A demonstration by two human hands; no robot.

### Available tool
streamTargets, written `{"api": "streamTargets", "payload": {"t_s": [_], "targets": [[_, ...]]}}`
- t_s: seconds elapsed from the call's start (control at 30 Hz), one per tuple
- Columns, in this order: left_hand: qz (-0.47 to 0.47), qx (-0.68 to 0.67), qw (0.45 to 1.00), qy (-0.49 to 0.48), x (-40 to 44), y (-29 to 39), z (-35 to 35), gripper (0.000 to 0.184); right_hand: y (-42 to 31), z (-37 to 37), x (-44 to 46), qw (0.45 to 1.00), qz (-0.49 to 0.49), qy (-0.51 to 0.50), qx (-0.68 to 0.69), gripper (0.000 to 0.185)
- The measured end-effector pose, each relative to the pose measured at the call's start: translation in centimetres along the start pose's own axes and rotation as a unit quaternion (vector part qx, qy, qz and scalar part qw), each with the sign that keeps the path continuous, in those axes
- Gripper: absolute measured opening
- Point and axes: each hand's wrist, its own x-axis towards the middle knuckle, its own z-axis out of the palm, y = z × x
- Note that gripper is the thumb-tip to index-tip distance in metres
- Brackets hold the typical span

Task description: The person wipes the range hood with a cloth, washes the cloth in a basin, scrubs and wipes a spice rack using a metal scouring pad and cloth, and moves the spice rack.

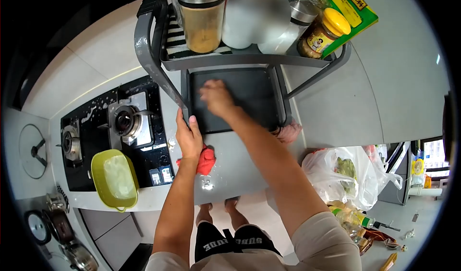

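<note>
In the head view, the rack stands upright on the bench, and its lower tray has its long axis running from the rack's left side to its right.

The right hand reaches in through the rack's front, over the left half of the lower tray, so most of the tray's dark surface lies to the right of its fingers. These look curled, but blur hides them; whether they hold anything or touch the tray, I cannot tell.

The left hand is nearer the rack's front left corner, its thumb apart from the other fingers and against the edge; whether they grip it or only brace, I cannot tell.

A red cloth lies in front of the rack's left corner, a pink cloth by its front right corner. Jars stand on the rack's upper shelf.
</note>
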Motion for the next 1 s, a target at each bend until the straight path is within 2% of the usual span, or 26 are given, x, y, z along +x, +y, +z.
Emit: {"api": "streamTargets", "payload": {"t_s": [0.03,0.07,0.13,0.2,0.27,0.3,0.37,0.43,0.47,0.53,0.57,0.6,0.67,0.7,0.77,0.8,0.87,0.9,0.93,1.0], "targets": [[0.011,-0.027,1.0,-0.009,0.0,-0.5,-0.1,0.051,-1.9,-0.3,-0.9,0.995,-0.047,-0.005,0.082,0.02],[0.006,-0.029,0.999,-0.011,0.1,-0.9,-0.1,0.051,-2.8,-1.7,-2.4,0.99,-0.007,-0.052,0.129,0.023],[-0.037,-0.082,0.995,-0.041,0.0,-1.7,-0.2,0.051,0.0,-3.5,-6.0,0.979,-0.071,-0.109,0.154,0.026],[-0.054,-0.115,0.99,-0.057,0.1,-1.9,-0.5,0.052,3.3,-7.2,-8.7,0.979,-0.005,-0.174,0.109,0.028],[-0.116,-0.255,0.956,-0.083,0.3,-1.9,-0.5,0.053,5.0,-10.1,-9.4,0.967,0.139,-0.197,0.088,0.029],[-0.116,-0.255,0.956,-0.082,0.3,-1.7,-0.7,0.053,4.3,-8.8,-9.6,0.967,0.139,-0.197,0.088,0.029],[-0.139,-0.307,0.936,-0.103,0.5,-1.2,-0.9,0.055,0.8,-3.4,-9.1,0.985,0.044,-0.096,0.14,0.026],[-0.126,-0.316,0.934,-0.108,0.7,-1.7,-0.8,0.056,-5.7,-4.3,-6.7,0.976,-0.031,-0.174,0.127,0.022],[-0.114,-0.322,0.932,-0.118,0.7,-1.9,-0.7,0.057,-6.0,-4.6,-6.5,0.973,-0.004,-0.189,0.134,0.02],[-0.103,-0.294,0.942,-0.124,0.6,-1.6,-0.8,0.054,-2.6,-4.6,-7.7,0.972,-0.057,-0.203,0.108,0.021],[-0.113,-0.297,0.94,-0.127,0.7,-1.4,-1.0,0.055,-0.4,-5.4,-9.0,0.984,-0.059,-0.138,0.098,0.019],[-0.125,-0.298,0.937,-0.13,0.7,-1.3,-1.2,0.056,1.4,-6.7,-10.0,0.985,0.013,-0.157,0.073,0.021],[-0.137,-0.291,0.94,-0.118,0.7,-1.1,-1.2,0.055,3.2,-8.9,-10.0,0.972,0.037,-0.225,0.061,0.018],[-0.137,-0.289,0.94,-0.118,0.8,-1.1,-1.3,0.054,2.3,-8.1,-9.3,0.971,0.033,-0.227,0.063,0.018],[-0.153,-0.286,0.939,-0.118,0.7,-1.4,-1.3,0.053,-1.1,-4.9,-7.3,0.956,0.034,-0.247,0.153,0.017],[-0.152,-0.287,0.939,-0.118,0.6,-2.0,-1.0,0.053,-3.2,-3.6,-6.5,0.962,-0.042,-0.212,0.164,0.023],[-0.1,-0.258,0.957,-0.086,0.9,-3.2,-0.4,0.053,-5.5,-3.9,-5.4,0.964,-0.034,-0.232,0.123,0.017],[-0.157,-0.242,0.949,-0.125,0.8,-2.0,-1.3,0.053,-4.6,-4.2,-6.4,0.965,-0.03,-0.22,0.141,0.017],[-0.1,-0.23,0.963,-0.098,0.8,-3.2,-0.4,0.056,-2.8,-4.6,-7.6,0.965,-0.028,-0.207,0.157,0.017],[-0.082,-0.21,0.971,-0.084,0.5,-2.4,-0.4,0.055,2.4,-6.1,-10.9,0.976,0.044,-0.187,0.101,0.018]]}}
